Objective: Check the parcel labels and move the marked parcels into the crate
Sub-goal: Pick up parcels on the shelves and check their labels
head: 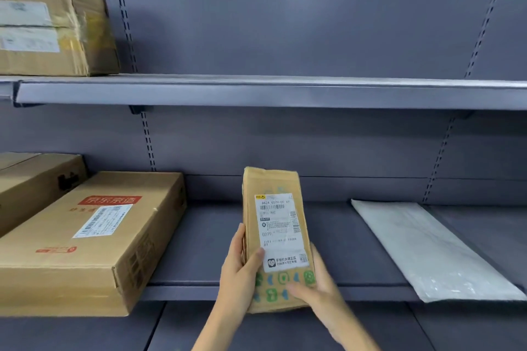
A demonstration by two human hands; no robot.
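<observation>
A small brown padded parcel (273, 185) with a white shipping label (278, 222) and green printed icons stands upright in front of the lower shelf, label facing me. My left hand (241, 271) grips its left edge, thumb lying on the label's lower corner. My right hand (319, 291) holds the lower right side, thumb across the front near the icons. No crate is in view.
A long labelled carton (94, 239) overhangs the lower shelf (199, 289) at left, another carton (37, 179) behind it. A white plastic mailer (427, 251) lies at right. A taped box (51, 23) sits on the upper shelf (285, 91) at left.
</observation>
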